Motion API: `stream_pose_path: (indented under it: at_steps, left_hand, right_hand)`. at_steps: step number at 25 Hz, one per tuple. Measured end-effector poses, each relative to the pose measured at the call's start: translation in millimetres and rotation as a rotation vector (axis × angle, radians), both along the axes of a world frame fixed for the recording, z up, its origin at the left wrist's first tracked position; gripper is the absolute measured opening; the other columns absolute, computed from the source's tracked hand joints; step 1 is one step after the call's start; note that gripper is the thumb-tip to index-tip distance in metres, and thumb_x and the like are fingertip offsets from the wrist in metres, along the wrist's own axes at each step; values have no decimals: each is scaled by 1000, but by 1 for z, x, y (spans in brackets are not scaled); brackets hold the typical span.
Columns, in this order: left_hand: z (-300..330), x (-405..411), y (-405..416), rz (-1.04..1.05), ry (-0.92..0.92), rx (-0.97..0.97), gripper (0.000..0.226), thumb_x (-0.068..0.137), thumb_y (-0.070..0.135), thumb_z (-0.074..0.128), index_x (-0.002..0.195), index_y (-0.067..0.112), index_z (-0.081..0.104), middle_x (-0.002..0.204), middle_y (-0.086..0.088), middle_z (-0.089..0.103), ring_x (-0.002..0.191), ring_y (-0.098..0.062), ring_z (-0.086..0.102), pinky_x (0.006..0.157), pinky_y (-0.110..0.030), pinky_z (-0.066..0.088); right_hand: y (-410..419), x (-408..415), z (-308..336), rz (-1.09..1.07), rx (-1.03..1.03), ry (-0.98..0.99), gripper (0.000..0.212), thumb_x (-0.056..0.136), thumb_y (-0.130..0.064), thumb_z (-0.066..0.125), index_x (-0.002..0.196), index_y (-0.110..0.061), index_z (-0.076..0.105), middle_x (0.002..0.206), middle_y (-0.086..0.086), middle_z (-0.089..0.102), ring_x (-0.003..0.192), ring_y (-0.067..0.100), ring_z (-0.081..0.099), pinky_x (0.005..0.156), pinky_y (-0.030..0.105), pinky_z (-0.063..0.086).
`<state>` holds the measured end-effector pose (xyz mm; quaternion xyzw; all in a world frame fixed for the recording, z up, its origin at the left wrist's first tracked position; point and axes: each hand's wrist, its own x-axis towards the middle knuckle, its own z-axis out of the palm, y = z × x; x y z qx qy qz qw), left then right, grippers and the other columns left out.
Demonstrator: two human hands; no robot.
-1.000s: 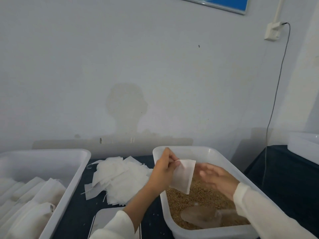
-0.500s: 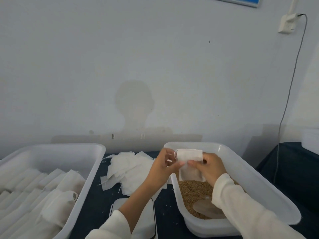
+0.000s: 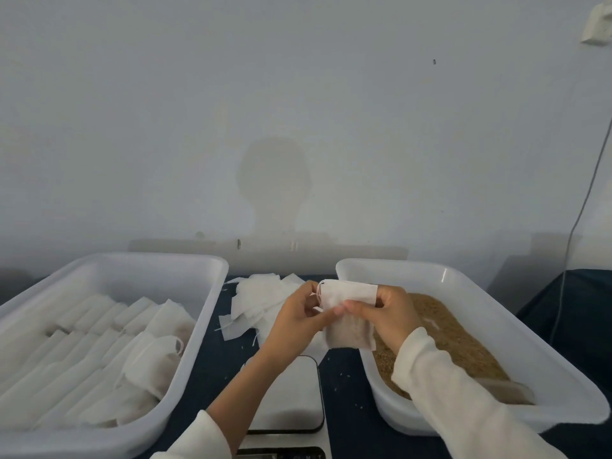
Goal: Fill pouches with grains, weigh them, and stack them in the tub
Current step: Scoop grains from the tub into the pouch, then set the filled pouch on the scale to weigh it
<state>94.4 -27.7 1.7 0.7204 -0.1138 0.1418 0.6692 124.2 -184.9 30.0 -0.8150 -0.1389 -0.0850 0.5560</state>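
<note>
Here, pouch [image 3: 347, 313]: held upright between both hands, above the gap between scale [image 3: 291, 392] and grain tub [image 3: 463, 283], mouth up (likely for opening).
Left hand [image 3: 294, 321]: fingers pinched on the drawstring edge.
Right hand [image 3: 387, 314]: fingers closed on the other top corner.
Stacking tub [image 3: 198, 266]: left, filled pouches [image 3: 99, 342] in rows.
Empties [image 3: 261, 299]: heaped on the worktop [image 3: 225, 352], within reach.

Dim, flat, bluish light from behind the wearer: soft head-and-shoulders shadow [image 3: 275, 193] on the wall [image 3: 165, 111]. No glare. Wide-angle bowing at edges; lower corners soft, slightly blurred.
</note>
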Motion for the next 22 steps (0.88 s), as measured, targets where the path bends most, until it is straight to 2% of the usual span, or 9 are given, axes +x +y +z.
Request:
stream_pose_path:
  at_steps: [2,5,8,11,14,17,20,22]
  left_hand:
    - [-9,-12,18,24,11,16,12,85,17,68,98,16,67,88,-1,73,82,-18,69,70,-32,57]
    - [-25,-27,40,81,15,54,8,85,17,66,93,15,67,87,1,72,84,-15,69,70,-27,57]
    - [-42,-34,54,117,10,95,4,85,16,67,87,12,68,77,4,71,74,-9,67,64,-19,51]
    - [-55,-35,63,174,10,113,5,83,15,71,82,10,68,70,4,68,65,-4,61,60,-16,46]
    - [-64,-35,64,217,36,119,5,80,16,73,84,14,70,67,7,68,62,-3,60,59,-14,44]
    - [-73,-33,66,328,51,246,10,79,22,75,76,20,66,60,10,62,56,-1,52,57,-13,40]
    - [-80,-31,70,399,84,312,17,79,29,74,70,28,59,58,15,59,55,0,51,56,-11,38]
    - [-83,-29,72,390,100,364,16,79,31,74,74,31,58,61,17,60,59,1,53,58,-10,37]
  right_hand:
    - [20,-5,-9,41,0,5,20,74,-10,78,93,-5,72,88,6,73,82,20,69,75,32,56]
    - [43,-12,-26,78,-63,-14,14,75,-17,77,87,-18,70,82,-5,71,79,10,67,68,21,54]
    - [58,-18,-49,105,-80,12,15,78,-22,75,80,-31,62,78,-16,66,77,2,63,60,9,47]
    - [62,-17,-65,162,-58,34,10,81,-21,72,85,-25,64,79,-10,67,77,2,64,64,9,49]
    - [60,-14,-77,231,-31,34,7,81,-18,72,79,-22,66,73,-4,68,74,6,64,66,14,48]
    - [60,-8,-90,227,21,65,6,81,-14,72,79,-18,69,73,-1,69,77,12,65,69,20,49]
    - [64,-3,-100,247,3,72,4,81,-18,72,84,-19,70,80,-3,72,82,9,66,73,18,49]
    - [65,-2,-104,248,-35,56,5,83,-22,70,88,-23,69,84,-7,72,85,4,65,74,13,48]
